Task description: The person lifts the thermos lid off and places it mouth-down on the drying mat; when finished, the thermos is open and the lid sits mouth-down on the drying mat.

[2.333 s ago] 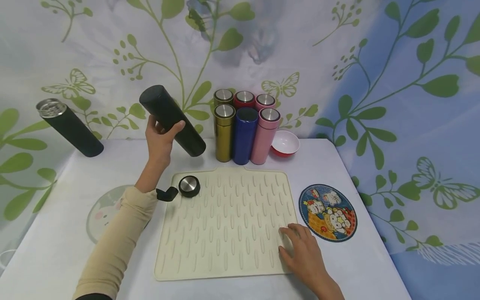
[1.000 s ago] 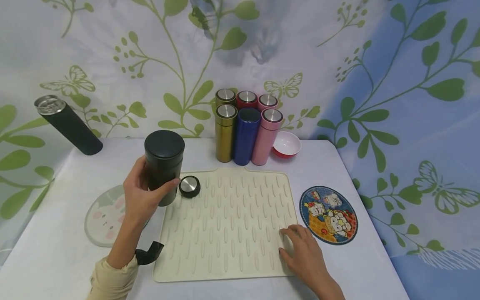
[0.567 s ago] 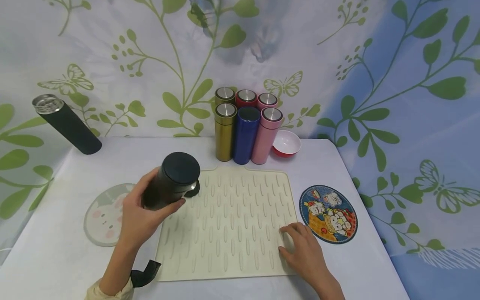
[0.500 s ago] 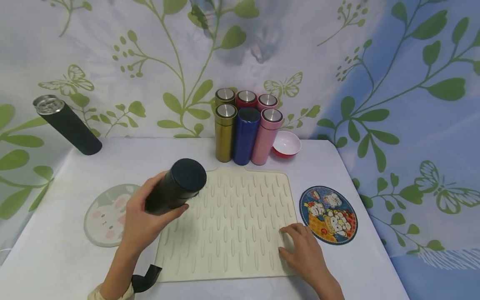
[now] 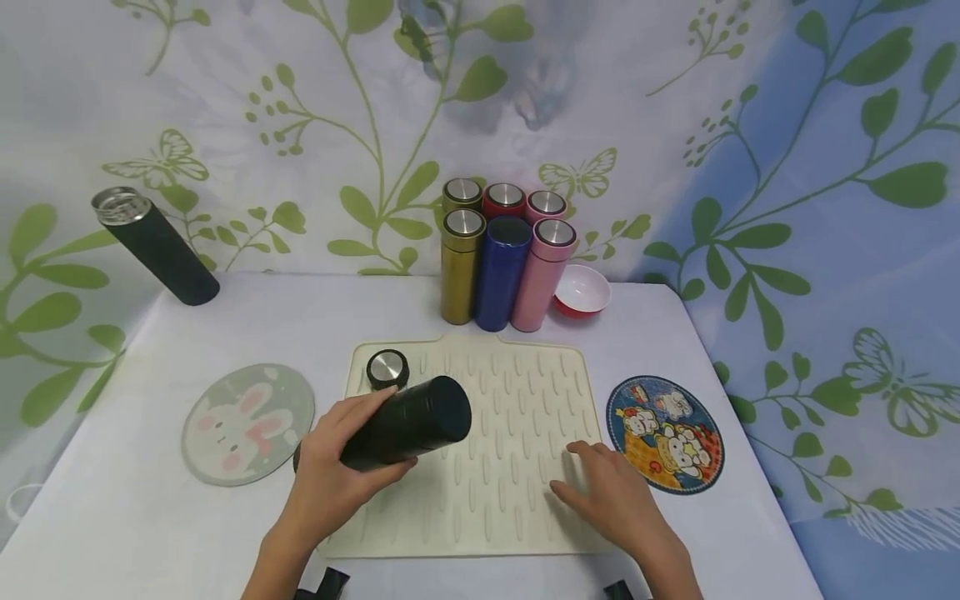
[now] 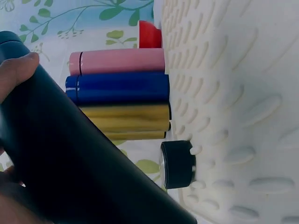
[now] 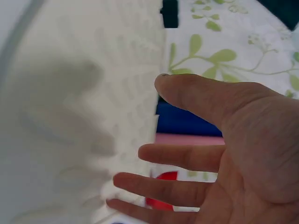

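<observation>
My left hand (image 5: 330, 475) grips a black thermos bottle (image 5: 408, 423) around its side. The bottle leans over the cream ridged mat (image 5: 517, 500), one end pointing right and toward me. In the left wrist view, the same bottle (image 6: 70, 140) slants across the picture, with the thumb on it near one end. A black cap with a steel top (image 5: 387, 368) rests on the mat's back left corner, just beyond the bottle. Over the mat's right side is my right hand (image 5: 615, 500), holding nothing; the right wrist view shows its fingers (image 7: 182, 157) spread and nearly straight.
A lidless black bottle (image 5: 161, 250) stands at the back left. Several gold, blue, pink and red bottles (image 5: 501, 275) are grouped behind the mat, beside a red-and-white bowl (image 5: 582, 292). Round coasters lie left (image 5: 251, 425) and right (image 5: 666, 435). A patterned cloth (image 5: 300, 100) backs the table.
My left hand has brought the black bottle from the back left toward me and over the mat, tipping it to the right. My right hand has stayed near the mat's right side.
</observation>
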Motion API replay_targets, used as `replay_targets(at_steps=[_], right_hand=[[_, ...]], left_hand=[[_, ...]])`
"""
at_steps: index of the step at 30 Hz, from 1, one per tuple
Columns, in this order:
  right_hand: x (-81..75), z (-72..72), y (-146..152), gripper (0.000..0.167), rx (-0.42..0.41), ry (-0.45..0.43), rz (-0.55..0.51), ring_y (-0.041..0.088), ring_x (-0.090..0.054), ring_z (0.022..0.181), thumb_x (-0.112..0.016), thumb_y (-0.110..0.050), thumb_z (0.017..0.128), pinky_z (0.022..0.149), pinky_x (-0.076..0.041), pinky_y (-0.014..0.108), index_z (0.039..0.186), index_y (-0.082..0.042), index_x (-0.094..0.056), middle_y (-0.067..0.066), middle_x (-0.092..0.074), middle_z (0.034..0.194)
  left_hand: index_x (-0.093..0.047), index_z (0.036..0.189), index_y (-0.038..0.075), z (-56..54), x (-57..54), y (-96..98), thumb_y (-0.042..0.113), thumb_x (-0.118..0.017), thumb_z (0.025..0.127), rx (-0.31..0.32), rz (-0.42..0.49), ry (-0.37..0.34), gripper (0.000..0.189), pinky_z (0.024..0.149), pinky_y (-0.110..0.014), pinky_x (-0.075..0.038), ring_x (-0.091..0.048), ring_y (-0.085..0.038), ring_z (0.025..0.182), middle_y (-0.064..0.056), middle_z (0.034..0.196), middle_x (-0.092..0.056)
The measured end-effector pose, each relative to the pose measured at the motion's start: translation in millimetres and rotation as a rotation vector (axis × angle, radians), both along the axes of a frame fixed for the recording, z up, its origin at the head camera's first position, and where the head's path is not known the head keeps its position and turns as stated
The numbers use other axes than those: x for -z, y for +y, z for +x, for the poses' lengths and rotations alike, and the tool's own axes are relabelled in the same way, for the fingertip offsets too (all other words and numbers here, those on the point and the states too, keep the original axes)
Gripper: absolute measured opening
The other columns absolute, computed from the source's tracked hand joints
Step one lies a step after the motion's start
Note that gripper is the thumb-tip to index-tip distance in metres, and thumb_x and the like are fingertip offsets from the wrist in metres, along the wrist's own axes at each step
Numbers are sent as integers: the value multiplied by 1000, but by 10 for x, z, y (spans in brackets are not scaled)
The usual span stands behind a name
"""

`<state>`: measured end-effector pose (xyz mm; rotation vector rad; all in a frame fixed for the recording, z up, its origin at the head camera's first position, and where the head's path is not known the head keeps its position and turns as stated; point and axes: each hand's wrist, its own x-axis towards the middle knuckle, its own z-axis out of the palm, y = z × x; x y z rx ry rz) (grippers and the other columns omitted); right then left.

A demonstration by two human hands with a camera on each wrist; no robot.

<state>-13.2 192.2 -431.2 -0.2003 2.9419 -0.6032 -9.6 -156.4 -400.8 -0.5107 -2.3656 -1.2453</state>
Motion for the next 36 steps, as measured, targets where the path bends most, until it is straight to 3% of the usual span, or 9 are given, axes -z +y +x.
replay_targets(at_steps=[3, 7, 10, 13, 17, 23, 27, 30, 36], right_hand=[[-123, 4, -85, 63, -15, -93, -151, 27, -64, 106, -81, -48, 81, 89, -51, 50, 130, -12, -64, 6, -68, 116], [-301, -11, -242, 71, -128, -201, -457, 26, -65, 107, -78, -50, 84, 85, -55, 43, 142, -18, -53, 4, -67, 120], [-403, -50, -354, 67, -234, -210, -630, 23, -68, 100, -77, -38, 89, 76, -57, 35, 145, -19, -48, 5, -66, 118], [-465, -93, -459, 60, -284, -194, -715, 20, -69, 93, -75, -29, 92, 68, -58, 34, 145, -19, -48, 7, -66, 114], [-496, -149, -605, 54, -286, -210, -749, 20, -67, 86, -71, -27, 94, 60, -59, 37, 143, -17, -50, 9, -65, 110], [-485, -224, -809, 47, -196, -275, -762, 22, -67, 77, -73, -36, 92, 52, -58, 40, 132, -16, -59, 10, -64, 103], [-471, -229, -872, 41, -192, -292, -804, 25, -70, 72, -74, -36, 91, 52, -57, 46, 124, -15, -62, 10, -65, 100], [-458, -212, -878, 37, -228, -255, -821, 24, -69, 70, -76, -33, 90, 53, -57, 44, 121, -18, -63, 8, -65, 99], [-406, -164, -868, 37, -347, -93, -808, 16, -62, 70, -75, -27, 91, 58, -52, 30, 125, -24, -59, -3, -65, 100]], left_hand=[[-60, 140, 22, 47, 22, 49, 23, -96, 62, -14, -75, 5, 85, 93, -36, -43, -56, -20, 115, 3, 129, -61], [-60, 140, 23, 79, 58, 123, 23, -96, 61, -11, -146, 33, 87, 90, -44, -41, -56, -20, 112, 3, 126, -62], [-60, 140, 23, 96, 91, 181, 23, -96, 60, -5, -178, 45, 87, 90, -46, -41, -56, -19, 112, 3, 125, -62], [-60, 140, 25, 117, 118, 226, 26, -96, 62, -12, -213, 47, 86, 90, -46, -42, -56, -19, 112, 3, 125, -62], [-61, 140, 22, 126, 133, 259, 26, -96, 61, -39, -267, 72, 86, 90, -49, -42, -57, -23, 110, 0, 123, -63], [-61, 138, 19, 120, 149, 280, 27, -97, 59, -67, -397, 136, 88, 91, -50, -42, -57, -29, 108, -5, 121, -63], [-62, 138, 19, 141, 160, 276, 26, -98, 57, -75, -390, 137, 89, 90, -50, -42, -58, -30, 108, -5, 120, -64], [-63, 136, 19, 151, 154, 260, 25, -98, 54, -77, -381, 144, 89, 87, -49, -43, -59, -30, 106, -5, 118, -65], [-65, 133, 21, 134, 62, 205, 25, -97, 54, -45, -433, 173, 86, 85, -47, -43, -61, -29, 103, -5, 116, -66]])
